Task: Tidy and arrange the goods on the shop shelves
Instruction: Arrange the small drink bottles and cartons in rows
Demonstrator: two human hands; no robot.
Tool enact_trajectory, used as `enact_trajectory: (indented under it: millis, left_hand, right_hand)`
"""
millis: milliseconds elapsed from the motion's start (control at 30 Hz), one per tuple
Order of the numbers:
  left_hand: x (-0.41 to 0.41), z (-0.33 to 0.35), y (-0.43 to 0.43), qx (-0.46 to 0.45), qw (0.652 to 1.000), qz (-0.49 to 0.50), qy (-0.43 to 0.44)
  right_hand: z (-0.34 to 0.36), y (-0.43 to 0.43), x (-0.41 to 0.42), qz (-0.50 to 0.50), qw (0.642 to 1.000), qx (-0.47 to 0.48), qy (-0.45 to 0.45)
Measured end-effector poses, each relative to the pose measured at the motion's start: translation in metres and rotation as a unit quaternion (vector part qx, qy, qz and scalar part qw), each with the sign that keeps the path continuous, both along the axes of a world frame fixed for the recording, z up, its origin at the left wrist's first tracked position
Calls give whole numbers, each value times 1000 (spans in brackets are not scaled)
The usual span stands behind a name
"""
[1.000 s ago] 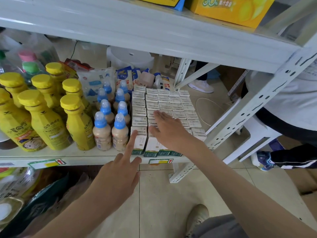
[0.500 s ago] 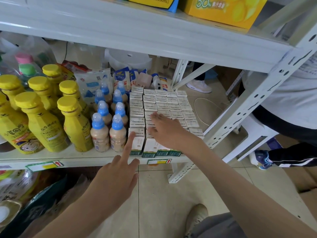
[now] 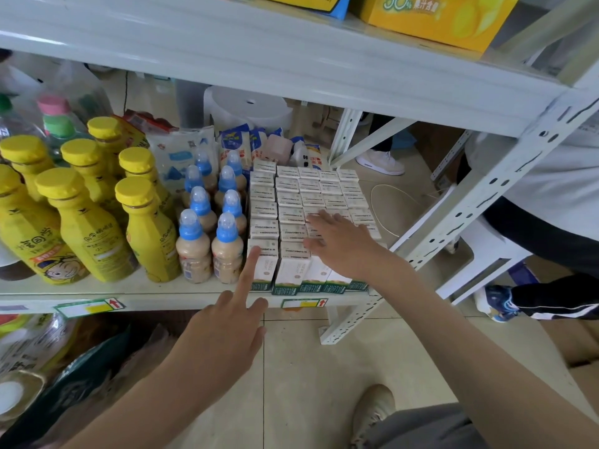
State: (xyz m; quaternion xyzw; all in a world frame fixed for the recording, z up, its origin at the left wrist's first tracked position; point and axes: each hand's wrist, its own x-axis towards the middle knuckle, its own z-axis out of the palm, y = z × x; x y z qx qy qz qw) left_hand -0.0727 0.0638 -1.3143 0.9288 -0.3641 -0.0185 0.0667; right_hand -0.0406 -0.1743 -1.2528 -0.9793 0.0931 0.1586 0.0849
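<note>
While the right hand (image 3: 343,244) lay flat, holding nothing, on the milk cartons (image 3: 291,196) at the right end of the shelf (image 3: 162,294), the left hand (image 3: 223,332), one forefinger straight, needed to nudge the corner carton (image 3: 264,270) gently flush.

Seven yellow bottles (image 3: 87,234), eight blue-capped bottles (image 3: 194,254), perhaps forty small cartons (image 3: 288,192) in five columns, two price tags (image 3: 89,307)
</note>
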Motion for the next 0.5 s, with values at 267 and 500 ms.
enact_trajectory:
  millis: [267,500]
  left_hand:
    - [4,-11,0,-25,1000,-12,-11]
    - [4,-13,0,-21,1000,-6,-11]
  right_hand:
    - [3,-4,2,2,999,-4,47]
    - [11,-4,4,6,996,-14,84]
